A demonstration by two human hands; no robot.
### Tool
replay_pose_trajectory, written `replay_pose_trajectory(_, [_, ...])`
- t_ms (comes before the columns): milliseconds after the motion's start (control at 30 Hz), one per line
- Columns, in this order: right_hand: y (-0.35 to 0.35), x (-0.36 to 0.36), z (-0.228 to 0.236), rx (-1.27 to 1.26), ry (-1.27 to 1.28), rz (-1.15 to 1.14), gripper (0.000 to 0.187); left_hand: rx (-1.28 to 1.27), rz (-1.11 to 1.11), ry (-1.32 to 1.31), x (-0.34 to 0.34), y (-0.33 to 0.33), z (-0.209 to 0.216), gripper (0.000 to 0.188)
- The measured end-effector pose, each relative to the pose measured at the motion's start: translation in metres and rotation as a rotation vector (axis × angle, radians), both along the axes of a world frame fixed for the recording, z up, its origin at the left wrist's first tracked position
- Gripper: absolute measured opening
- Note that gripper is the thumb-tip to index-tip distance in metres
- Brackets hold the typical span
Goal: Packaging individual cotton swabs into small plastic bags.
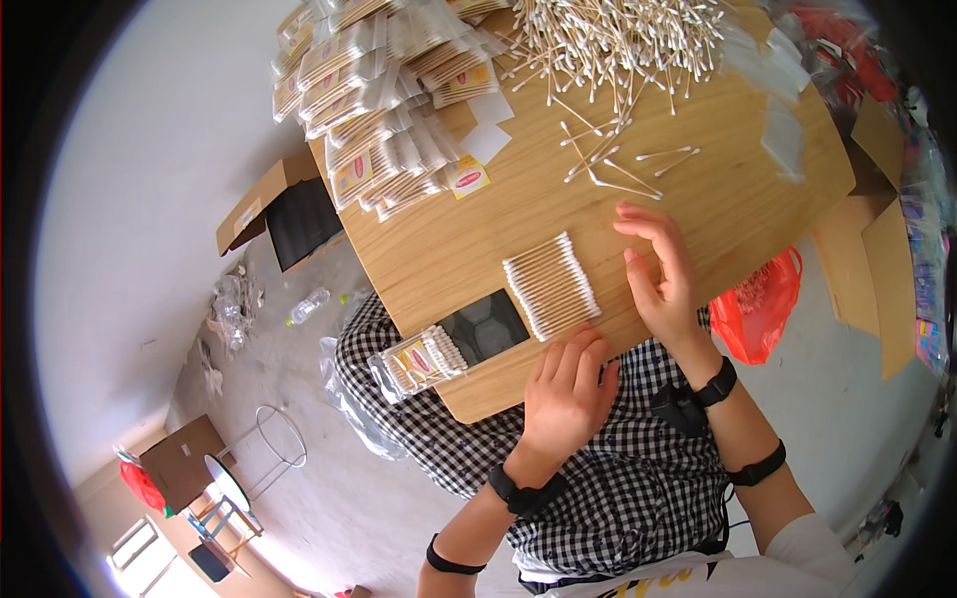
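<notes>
A single-layer row of cotton swabs [551,286] lies side by side on the wooden table near its front edge. At the row's near end rests my left hand [570,394], fingers stretched forward and their tips next to the cotton heads; whether they touch is unclear. To the right of the row, my right hand [663,274] is held with its thumb and fingers apart and curved, nothing between them. Left of the row, a dark flat rectangular object [485,329] lies on the table. Beside it, at the edge, is a clear packet of cotton swabs [421,361] with a yellow-and-red label.
Filled swab packets [369,110] are piled at the table's far left. A big heap of loose swabs [618,40] covers the far middle, with several strays in front. Clear plastic sleeves [783,140] lie far right. A red bag [763,309] and cardboard box [867,259] stand beyond the right edge.
</notes>
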State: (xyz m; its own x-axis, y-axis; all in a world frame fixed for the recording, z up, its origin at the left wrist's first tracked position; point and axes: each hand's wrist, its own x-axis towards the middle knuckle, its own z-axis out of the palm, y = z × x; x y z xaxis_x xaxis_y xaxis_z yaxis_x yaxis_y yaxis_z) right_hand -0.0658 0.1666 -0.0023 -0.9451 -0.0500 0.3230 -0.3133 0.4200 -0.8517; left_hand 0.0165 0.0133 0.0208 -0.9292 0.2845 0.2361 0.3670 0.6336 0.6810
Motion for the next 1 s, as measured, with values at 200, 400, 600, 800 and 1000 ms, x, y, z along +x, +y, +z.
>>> replay_pose_trajectory(200, [0.000,0.000,0.000,-0.055,-0.004,0.007,0.030,0.037,0.029,-0.093,0.001,-0.009,0.006,0.042])
replay_pose_trajectory(400, [0.004,0.000,-0.003,-0.058,-0.028,0.044,0.029,-0.436,0.118,-0.127,-0.038,-0.006,-0.002,0.102])
replay_pose_trajectory(600, [0.000,0.000,0.002,-0.078,-0.067,0.050,0.028,-0.556,0.144,-0.070,-0.052,-0.006,-0.019,0.106])
replay_pose_trajectory(800, [0.008,-0.002,-0.001,-0.163,-0.104,0.091,0.025,-0.570,0.143,-0.080,-0.053,-0.006,-0.017,0.108])
replay_pose_trajectory(1000, [0.008,0.001,-0.003,0.134,0.091,0.315,0.018,-0.545,0.134,-0.095,-0.052,-0.007,-0.018,0.109])
